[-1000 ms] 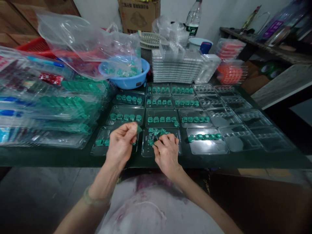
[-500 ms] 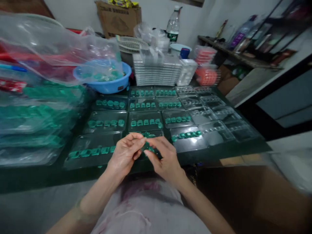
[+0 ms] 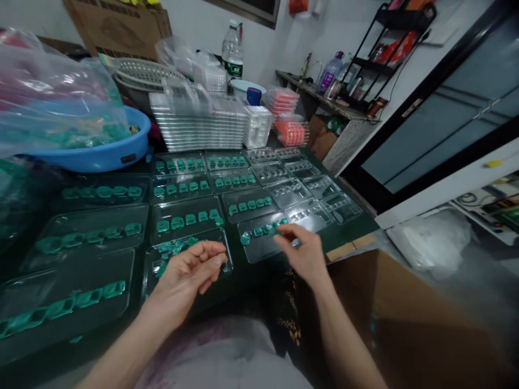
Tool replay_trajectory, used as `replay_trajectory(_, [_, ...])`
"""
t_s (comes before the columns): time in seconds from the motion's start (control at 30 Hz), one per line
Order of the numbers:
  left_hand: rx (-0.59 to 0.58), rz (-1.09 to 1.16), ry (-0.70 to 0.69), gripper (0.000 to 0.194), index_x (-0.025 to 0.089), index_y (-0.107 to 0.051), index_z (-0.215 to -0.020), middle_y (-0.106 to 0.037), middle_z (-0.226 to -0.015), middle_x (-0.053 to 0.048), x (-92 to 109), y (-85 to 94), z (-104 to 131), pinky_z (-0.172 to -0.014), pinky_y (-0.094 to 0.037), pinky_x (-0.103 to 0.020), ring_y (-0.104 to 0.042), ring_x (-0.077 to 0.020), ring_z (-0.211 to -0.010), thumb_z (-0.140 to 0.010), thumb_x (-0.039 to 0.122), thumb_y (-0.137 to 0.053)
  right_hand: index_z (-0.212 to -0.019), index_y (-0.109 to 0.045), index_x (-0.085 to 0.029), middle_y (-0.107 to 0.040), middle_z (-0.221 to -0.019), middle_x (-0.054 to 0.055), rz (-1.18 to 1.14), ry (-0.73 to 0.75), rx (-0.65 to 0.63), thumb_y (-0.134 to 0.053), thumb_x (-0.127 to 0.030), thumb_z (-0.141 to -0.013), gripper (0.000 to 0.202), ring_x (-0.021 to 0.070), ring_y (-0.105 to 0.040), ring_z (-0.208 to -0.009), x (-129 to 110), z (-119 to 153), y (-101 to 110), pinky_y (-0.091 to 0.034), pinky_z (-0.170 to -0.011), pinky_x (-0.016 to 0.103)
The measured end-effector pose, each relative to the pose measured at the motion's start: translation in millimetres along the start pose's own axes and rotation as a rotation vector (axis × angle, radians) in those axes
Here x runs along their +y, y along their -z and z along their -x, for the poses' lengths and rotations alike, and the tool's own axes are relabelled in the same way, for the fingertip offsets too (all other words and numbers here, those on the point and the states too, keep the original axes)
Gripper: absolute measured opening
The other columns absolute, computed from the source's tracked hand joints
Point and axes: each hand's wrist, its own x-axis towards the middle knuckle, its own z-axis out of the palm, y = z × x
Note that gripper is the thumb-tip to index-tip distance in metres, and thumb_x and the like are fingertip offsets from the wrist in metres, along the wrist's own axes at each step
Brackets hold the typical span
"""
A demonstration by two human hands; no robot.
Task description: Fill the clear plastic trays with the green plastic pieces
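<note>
My left hand (image 3: 197, 266) is closed, thumb pressed to its curled fingers. Whatever it may pinch is too small to make out. It hovers over the near edge of a clear plastic tray (image 3: 228, 254) with a heap of small translucent green pieces (image 3: 174, 246). My right hand (image 3: 302, 249) is apart from it, thumb and index tips drawn together in a pinch; I cannot make out anything between them. Its fingertips are by the end of a row of green pieces (image 3: 258, 231) in another clear tray (image 3: 259, 251).
More clear trays (image 3: 186, 208), several holding green rows, cover the dark table. Behind them are a blue basin (image 3: 101, 156), stacked clear trays (image 3: 198, 124) and orange packs (image 3: 290, 132). An open cardboard box (image 3: 405, 313) stands below the table at right.
My hands, together at the fingertips before, are now apart, the right one further right. The view has swung right, showing more of the cardboard box and the door.
</note>
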Motion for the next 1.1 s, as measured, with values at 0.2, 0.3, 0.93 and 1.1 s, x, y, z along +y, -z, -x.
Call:
replay_trajectory(0.2, [0.123, -0.150, -0.085, 0.022, 0.020, -0.061, -0.088, -0.050, -0.064, 0.001, -7, 30.7, 2, -0.043, -0.029, -0.017, -0.039, -0.0085, -0.053, -0.071, 0.034, -0.066, -0.086, -0.066, -0.016, -0.067, -0.072, 0.005, 0.489, -0.278, 0.044, -0.057, -0.034, -0.073, 0.023, 0.0159, -0.060, -0.064, 83, -50, 36, -0.043, -0.060, 0.026])
replay_trajectory(0.3, [0.181, -0.212, -0.125, 0.022, 0.020, -0.062, -0.087, -0.052, -0.068, 0.001, -12, 46.6, 4, -0.045, -0.031, -0.019, -0.039, -0.0086, -0.054, -0.071, 0.034, -0.066, -0.080, -0.067, -0.019, -0.067, -0.070, 0.003, 0.542, -0.280, -0.019, -0.058, -0.032, -0.073, 0.018, 0.0147, -0.060, -0.062, 93, -56, 30, -0.040, -0.056, 0.024])
replay_trajectory(0.93, [0.362, -0.634, -0.453, 0.015, 0.019, -0.065, -0.087, -0.063, -0.081, -0.005, 8, 84.3, 25, -0.061, -0.043, -0.025, -0.056, -0.0167, -0.069, -0.073, 0.025, -0.061, -0.115, -0.054, -0.019, -0.065, -0.070, 0.006, 0.782, -0.174, -0.023, -0.059, -0.040, -0.073, 0.047, 0.0193, -0.056, -0.056, 95, -45, 29, -0.038, -0.052, 0.029])
replay_trajectory(1.1, [0.151, -1.150, -0.458, 0.029, 0.024, -0.062, -0.102, -0.059, -0.103, -0.006, -9, 91.5, 28, -0.073, -0.044, -0.031, -0.056, -0.0215, -0.088, -0.074, 0.018, -0.058, -0.108, -0.057, -0.019, -0.063, -0.077, 0.004, 0.333, 0.082, -0.012, -0.054, -0.036, -0.080, 0.033, 0.0157, -0.057, -0.064, 27, -9, -4, -0.045, -0.065, 0.030])
